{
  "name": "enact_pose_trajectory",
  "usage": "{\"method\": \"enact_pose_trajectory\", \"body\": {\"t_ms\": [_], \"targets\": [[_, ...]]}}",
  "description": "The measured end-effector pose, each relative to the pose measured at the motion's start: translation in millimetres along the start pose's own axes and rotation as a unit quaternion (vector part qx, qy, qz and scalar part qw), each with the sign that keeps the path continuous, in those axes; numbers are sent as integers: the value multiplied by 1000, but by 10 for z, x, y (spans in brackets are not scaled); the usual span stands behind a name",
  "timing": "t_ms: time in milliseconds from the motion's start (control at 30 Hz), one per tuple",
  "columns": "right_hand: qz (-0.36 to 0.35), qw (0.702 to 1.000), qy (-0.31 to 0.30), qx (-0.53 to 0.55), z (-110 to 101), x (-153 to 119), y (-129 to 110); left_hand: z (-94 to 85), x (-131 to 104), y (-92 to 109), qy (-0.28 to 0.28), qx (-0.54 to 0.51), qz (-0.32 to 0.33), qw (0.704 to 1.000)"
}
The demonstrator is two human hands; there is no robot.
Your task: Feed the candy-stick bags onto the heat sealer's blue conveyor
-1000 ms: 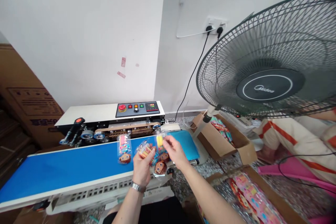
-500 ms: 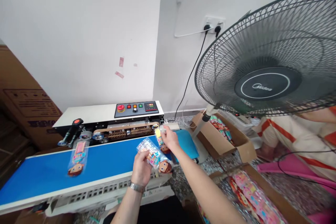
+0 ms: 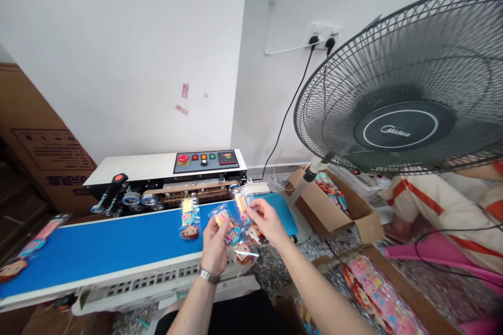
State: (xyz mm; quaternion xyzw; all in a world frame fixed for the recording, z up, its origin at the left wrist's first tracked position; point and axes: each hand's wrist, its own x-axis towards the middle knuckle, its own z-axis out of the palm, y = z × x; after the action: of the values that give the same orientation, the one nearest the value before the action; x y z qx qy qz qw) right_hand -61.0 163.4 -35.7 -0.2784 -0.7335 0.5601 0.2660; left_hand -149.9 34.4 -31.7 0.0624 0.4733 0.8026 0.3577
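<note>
My left hand (image 3: 214, 246), with a metal watch on the wrist, grips several clear plastic packets (image 3: 233, 235) by their upper left side. Coloured sticks and a brown-haired cartoon face show through the plastic. Beside it, my right hand (image 3: 270, 222) pinches another such packet (image 3: 241, 203), whose top is at the right end of the band sealer (image 3: 129, 167). One packet (image 3: 190, 219) lies on the blue conveyor belt (image 3: 129, 243), its top close to the sealing band. A further packet (image 3: 37, 241) is at the belt's far left end.
A large fan (image 3: 396, 115) stands at the right. Below it are an open carton (image 3: 314, 204) of packets and another box (image 3: 393, 267) with colourful packs. Another person's clothed leg (image 3: 416, 193) is at the far right. A tall carton (image 3: 47, 152) stands on the left.
The packet on the belt has travelled left to its far end. The packet at the sealer's entry has come out onto the belt, and my right hand now holds a different packet there.
</note>
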Motion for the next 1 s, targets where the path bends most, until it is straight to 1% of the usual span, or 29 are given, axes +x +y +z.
{"method": "enact_pose_trajectory", "body": {"t_ms": [67,133,233,300,400,500,567,633,700,733,767,833,933,1000], "targets": [[28,997,67,8,-46,116,112,-17,14,-1,7,-5,-13,1000],[49,992,112,-31,-85,216,200,-33,29,-4,8,-6,-16,1000],[66,978,144,-133,-88,320,258,-39,41,-9,11,-4,-18,1000],[69,968,145,-193,-44,374,250,-30,41,-8,11,-6,-23,1000],[69,959,118,-247,63,440,196,-11,35,-3,7,-17,-22,1000],[33,965,91,-244,161,427,110,4,25,11,-11,-50,-24,998],[-8,981,63,-183,195,339,35,10,17,28,-26,-71,-31,997],[-35,995,-1,-91,205,195,-45,17,5,51,-37,-76,-31,996],[-43,996,-75,-29,205,35,-114,28,-12,74,-46,-65,-16,997],[-42,994,-99,-18,206,-37,-138,37,-22,85,-52,-57,-7,997],[-40,993,-110,-16,209,-99,-153,46,-33,94,-58,-48,-2,997],[-32,994,-101,-13,220,-182,-157,66,-53,110,-59,-43,-12,997],[-23,996,-84,-2,232,-230,-133,83,-66,125,-27,-61,-48,997],[-24,996,-85,-6,232,-249,-130,80,-59,121,-11,-60,-54,997]]}}
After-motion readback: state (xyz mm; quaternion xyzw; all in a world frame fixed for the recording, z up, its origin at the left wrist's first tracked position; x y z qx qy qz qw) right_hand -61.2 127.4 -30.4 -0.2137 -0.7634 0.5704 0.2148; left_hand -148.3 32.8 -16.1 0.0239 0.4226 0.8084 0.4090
